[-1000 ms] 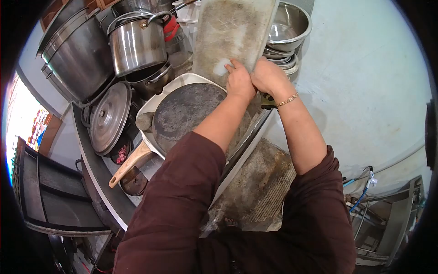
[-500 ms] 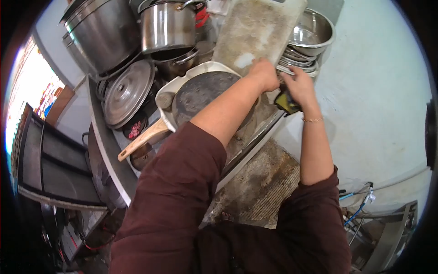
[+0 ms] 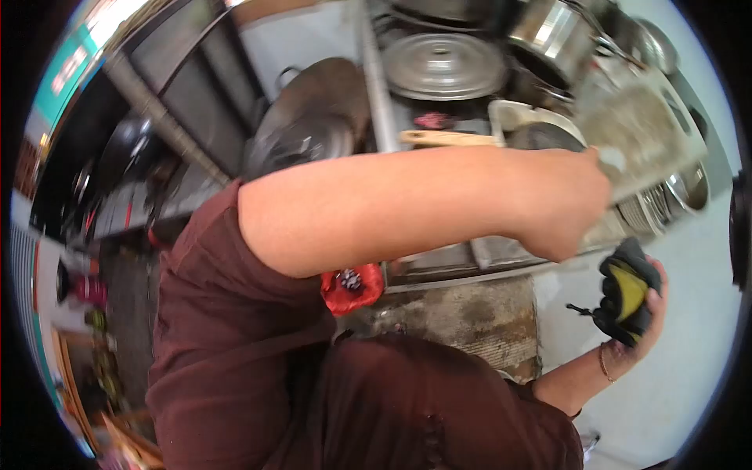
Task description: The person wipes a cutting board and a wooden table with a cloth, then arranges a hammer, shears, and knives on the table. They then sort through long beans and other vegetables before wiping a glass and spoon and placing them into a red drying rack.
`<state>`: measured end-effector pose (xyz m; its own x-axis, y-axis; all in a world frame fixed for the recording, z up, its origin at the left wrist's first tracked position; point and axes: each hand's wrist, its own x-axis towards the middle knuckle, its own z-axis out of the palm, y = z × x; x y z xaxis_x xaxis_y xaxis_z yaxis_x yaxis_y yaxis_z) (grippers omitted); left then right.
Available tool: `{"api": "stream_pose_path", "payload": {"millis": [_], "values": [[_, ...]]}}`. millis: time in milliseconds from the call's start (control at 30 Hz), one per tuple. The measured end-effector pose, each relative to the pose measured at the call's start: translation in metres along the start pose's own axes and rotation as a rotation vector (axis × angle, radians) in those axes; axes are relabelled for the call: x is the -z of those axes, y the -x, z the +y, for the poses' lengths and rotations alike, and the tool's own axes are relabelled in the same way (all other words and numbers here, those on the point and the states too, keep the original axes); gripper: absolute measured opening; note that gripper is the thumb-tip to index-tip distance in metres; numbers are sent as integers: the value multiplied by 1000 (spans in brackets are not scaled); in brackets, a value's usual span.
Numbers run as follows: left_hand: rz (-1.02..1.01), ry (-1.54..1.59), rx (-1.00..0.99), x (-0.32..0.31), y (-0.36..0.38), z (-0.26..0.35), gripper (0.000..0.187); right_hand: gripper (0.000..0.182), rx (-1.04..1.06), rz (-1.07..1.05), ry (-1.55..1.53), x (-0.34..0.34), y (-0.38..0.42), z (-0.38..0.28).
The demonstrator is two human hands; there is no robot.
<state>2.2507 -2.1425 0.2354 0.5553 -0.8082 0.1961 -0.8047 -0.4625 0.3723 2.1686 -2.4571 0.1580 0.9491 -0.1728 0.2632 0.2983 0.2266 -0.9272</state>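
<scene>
My right hand (image 3: 658,301) is closed around a black and yellow-green fabric pouch (image 3: 630,290) with a short dark cord, held low by the white wall. My left forearm stretches across the view, and my left hand (image 3: 576,207) is curled by the lower edge of a stained, pale cutting board (image 3: 642,121). Its fingers mostly face away, so anything in them is hidden. A white patch (image 3: 611,160) shows on the board beside the left fingers. Behind the forearm, a pale pan (image 3: 509,113) with a wooden handle (image 3: 450,139) holds a dark round thing.
Metal bowls (image 3: 689,188) and stacked plates (image 3: 646,210) stand under the board. Steel pots (image 3: 552,35) and a lidded pot (image 3: 445,66) sit at the back. A large dark wok (image 3: 321,102) leans left of the counter. Something red (image 3: 352,290) lies below my left forearm.
The view has swung left. My right hand has drawn back from the counter with the pouch, now lower and nearer me. My left hand stays by the cutting board's edge.
</scene>
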Motion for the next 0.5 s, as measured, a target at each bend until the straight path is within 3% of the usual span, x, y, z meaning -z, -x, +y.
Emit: {"api": "stream_pose_path", "payload": {"millis": [33,133,167,233,333,433,500], "values": [[-1,-34,13,14,22,7,29,62,-8,-12,-74,-19,3,-6],[77,-80,129,52,104,27,21,63,103,321,-118,-91,25,-15],[117,-89,176,60,134,32,19,61,175,343,-106,-111,30,-16],[162,-34,302,78,205,45,22,58,263,261,-105,-153,46,-13],[575,-81,252,63,310,42,26,54,314,67,-151,-217,84,1],[769,23,294,41,425,36,39,49,255,-180,-233,-288,132,25],[681,216,562,23,506,46,46,47,160,-374,-283,-335,165,46]]}}
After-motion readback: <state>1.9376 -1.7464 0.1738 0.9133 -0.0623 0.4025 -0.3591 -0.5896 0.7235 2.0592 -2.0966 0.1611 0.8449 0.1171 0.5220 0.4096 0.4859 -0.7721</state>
